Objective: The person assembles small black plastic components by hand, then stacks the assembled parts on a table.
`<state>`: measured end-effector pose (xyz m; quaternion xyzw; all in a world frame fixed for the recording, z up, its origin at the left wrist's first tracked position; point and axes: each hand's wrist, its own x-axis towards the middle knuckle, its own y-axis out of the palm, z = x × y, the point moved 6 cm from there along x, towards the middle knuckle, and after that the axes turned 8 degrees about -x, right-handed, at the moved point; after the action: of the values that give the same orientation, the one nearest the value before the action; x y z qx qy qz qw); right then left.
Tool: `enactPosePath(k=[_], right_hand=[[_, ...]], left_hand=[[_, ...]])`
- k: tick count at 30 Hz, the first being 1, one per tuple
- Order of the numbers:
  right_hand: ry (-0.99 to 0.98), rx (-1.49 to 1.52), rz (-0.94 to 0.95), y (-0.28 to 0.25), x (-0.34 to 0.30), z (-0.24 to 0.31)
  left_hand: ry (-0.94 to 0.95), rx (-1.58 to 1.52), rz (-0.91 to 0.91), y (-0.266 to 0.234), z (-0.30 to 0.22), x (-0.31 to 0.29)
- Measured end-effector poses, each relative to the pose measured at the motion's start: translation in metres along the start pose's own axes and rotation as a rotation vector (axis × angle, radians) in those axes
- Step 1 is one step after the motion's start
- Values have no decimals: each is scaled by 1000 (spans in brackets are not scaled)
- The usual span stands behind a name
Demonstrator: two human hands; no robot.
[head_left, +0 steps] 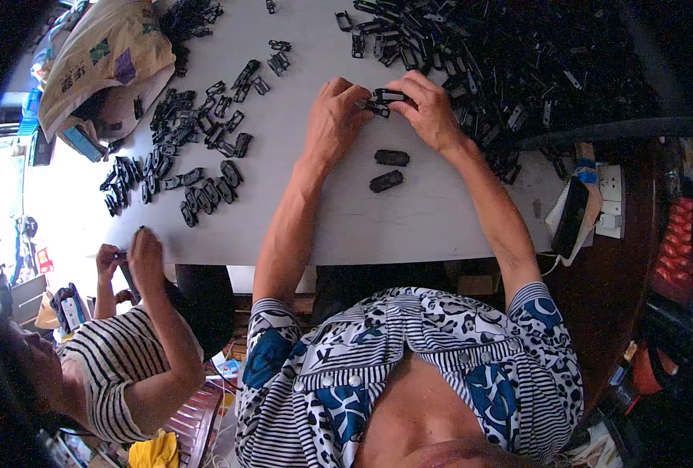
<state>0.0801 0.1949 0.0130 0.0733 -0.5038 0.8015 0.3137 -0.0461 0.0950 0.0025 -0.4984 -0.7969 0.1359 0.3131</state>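
Note:
Both my arms reach out over the white table. My left hand is closed, its thumb and fingers pinching a small black plastic part. Opposite it, my right hand grips a black rectangular plastic frame between thumb and fingertips. The two pieces are close together between my hands; whether they are joined I cannot tell. Nearer to me on the table lie two dark oblong plastic pieces, one just beyond the other. My fingers hide some of the held parts.
A big heap of black plastic parts covers the far right. Several loose parts are spread at left, beside a printed sack. A phone leans near a power strip. At left, another person's hands work by the table edge.

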Motion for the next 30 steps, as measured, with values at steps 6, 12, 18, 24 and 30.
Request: enactPosePath(k=[6, 12, 18, 24, 30], right_hand=[[91, 72, 2, -1, -2, -3], [5, 254, -62, -9, -8, 16], [117, 199, -1, 6, -7, 10], [190, 131, -2, 11, -8, 4], [250, 100, -105, 5, -10, 0]], left_hand=[[18, 37, 31, 9, -5, -3], [-250, -353, -51, 3, 4, -4], [-429, -522, -75, 3, 12, -9], [-401, -529, -33, 9, 17, -11], [-267, -248, -64, -1, 4, -9]])
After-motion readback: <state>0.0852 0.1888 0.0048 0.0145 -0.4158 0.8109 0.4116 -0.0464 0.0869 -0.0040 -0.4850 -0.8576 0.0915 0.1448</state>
